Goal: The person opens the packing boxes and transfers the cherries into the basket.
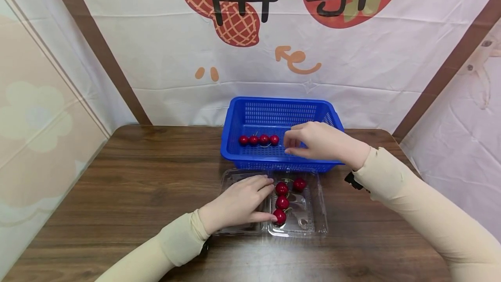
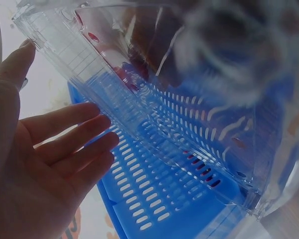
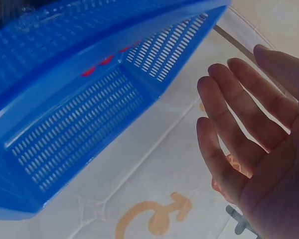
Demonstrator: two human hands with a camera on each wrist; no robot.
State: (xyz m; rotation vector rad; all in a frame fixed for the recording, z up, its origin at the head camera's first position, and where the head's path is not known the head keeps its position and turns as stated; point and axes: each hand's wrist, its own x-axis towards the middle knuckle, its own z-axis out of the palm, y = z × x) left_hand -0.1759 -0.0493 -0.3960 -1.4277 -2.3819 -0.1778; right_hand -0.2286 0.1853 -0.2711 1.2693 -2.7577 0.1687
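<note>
My right hand (image 1: 318, 140) hovers over the right part of a blue plastic basket (image 1: 283, 158), fingers loosely bent. Nothing lies in that palm in the right wrist view. Left of those fingertips, several red cherries (image 1: 264, 139) sit in a row on the basket's floor. Nearer to me is a clear plastic clamshell box (image 1: 323, 216), spread flat in two halves. My left hand (image 1: 238, 201) reaches over its left half with relaxed fingers; the thumb tip is at the nearest cherry (image 1: 279, 216). Several cherries (image 1: 282, 203) are in the box's right half, three along its left side.
The brown wooden table (image 1: 156, 186) carries both containers, the basket standing behind the box. A printed white cloth (image 1: 164, 55) hangs just beyond the table's back edge. More cloth (image 1: 43, 112) closes off the left side.
</note>
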